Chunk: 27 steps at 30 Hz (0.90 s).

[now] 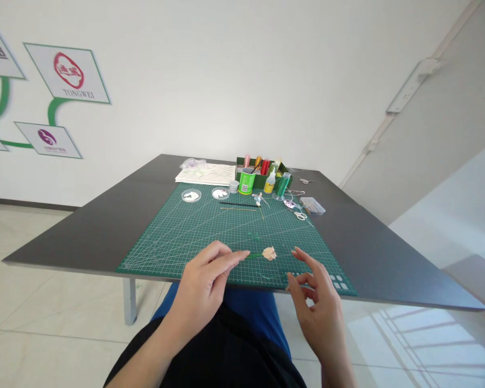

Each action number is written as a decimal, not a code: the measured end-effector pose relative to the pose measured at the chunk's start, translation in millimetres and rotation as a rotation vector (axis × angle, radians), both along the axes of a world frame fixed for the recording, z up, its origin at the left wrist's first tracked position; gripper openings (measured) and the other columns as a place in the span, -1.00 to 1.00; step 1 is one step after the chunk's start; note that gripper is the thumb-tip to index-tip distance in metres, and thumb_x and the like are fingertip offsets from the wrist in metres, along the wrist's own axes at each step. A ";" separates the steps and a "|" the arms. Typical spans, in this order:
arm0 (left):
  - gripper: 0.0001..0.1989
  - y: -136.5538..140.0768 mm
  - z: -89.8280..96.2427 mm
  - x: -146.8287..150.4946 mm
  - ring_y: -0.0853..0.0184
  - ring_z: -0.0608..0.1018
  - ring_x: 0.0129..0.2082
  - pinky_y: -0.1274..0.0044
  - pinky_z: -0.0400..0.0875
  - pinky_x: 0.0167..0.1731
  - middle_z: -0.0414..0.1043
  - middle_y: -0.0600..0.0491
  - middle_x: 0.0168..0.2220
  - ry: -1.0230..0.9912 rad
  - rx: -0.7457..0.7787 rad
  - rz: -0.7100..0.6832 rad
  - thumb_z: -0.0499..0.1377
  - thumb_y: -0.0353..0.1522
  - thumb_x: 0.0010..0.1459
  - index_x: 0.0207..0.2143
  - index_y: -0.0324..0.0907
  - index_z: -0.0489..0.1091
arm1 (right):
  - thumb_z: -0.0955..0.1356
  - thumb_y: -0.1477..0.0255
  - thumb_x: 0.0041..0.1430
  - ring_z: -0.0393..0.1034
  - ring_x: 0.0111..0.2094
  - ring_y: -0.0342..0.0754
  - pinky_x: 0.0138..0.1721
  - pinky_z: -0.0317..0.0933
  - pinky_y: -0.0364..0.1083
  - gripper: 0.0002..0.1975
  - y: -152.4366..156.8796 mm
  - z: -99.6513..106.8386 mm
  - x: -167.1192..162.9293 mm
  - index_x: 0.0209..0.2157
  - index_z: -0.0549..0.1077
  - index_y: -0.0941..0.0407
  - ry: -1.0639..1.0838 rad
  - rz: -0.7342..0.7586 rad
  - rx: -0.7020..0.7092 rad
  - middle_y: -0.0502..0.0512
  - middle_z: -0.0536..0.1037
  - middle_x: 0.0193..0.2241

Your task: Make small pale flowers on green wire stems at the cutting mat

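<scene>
Cream-petalled, green-stemmed flower (269,253) is pinched in the left hand (208,275) above the green gridded mat (178,231), the right hand (317,302) being held, fingers parted, by the mat's near edge.

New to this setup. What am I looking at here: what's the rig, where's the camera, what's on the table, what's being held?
There is no machine here: a person works bare-handed. The single picture comes from a camera worn on their head, looking forward and down, so their own lap shows at the bottom.

The left hand pinches the green stem of a small pale flower. The right hand is just beside it, fingers apart, holding nothing visible.

Below them, a green gridded mat lies on a dark table. Toward its far side stand a bright green can and a yellow-labelled bottle; white-handled scissors lie to the right.
</scene>
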<state>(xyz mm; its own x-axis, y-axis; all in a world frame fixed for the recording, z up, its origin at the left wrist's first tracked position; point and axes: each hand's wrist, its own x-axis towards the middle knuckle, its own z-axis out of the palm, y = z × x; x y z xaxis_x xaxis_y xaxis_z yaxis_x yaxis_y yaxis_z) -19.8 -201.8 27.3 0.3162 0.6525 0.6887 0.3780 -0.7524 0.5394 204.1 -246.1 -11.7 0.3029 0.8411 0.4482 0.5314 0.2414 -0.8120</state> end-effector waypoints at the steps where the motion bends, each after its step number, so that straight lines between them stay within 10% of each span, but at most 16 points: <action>1: -0.64 -0.6 0.3 0.7 0.43 0.49 -0.33 0.60 0.39 -0.35 0.44 0.03 -0.28 0.006 -0.002 0.000 0.05 -0.54 0.36 0.05 -0.10 0.52 | 0.34 0.31 0.32 0.34 -0.46 -0.18 -0.61 0.26 -0.20 -0.54 -1.9 3.7 -6.7 0.22 0.35 0.04 0.000 0.032 0.003 0.28 0.44 0.12; 15: -0.61 -3.9 0.5 2.6 0.42 0.53 -0.23 0.61 0.45 -0.25 0.48 0.04 -0.19 0.057 -0.015 -0.022 0.05 -0.57 0.33 0.06 -0.06 0.50 | 0.35 0.32 0.35 0.43 -0.42 -0.10 -0.44 0.28 -0.15 -0.27 -1.9 9.6 -56.6 0.43 -0.01 0.02 0.320 0.747 -0.277 0.02 0.52 -0.41; 27: -0.60 0.3 -1.5 -3.1 0.45 0.52 -0.28 0.63 0.43 -0.29 0.46 0.06 -0.23 0.061 0.028 0.037 0.07 -0.56 0.33 0.10 -0.07 0.48 | 0.29 0.20 0.39 0.22 -0.68 -0.25 -0.66 0.13 -0.26 -0.52 3.1 -7.2 -69.5 0.25 0.30 0.09 0.558 0.625 -0.171 -0.11 0.38 -0.58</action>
<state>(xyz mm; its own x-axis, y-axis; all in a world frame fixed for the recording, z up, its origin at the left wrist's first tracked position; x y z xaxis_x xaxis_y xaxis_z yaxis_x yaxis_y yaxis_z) -22.9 -201.5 25.7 0.3342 0.6449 0.6873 0.4369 -0.7522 0.4933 134.7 -243.0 -18.9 -0.1006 0.9695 0.2234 -0.1474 0.2076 -0.9671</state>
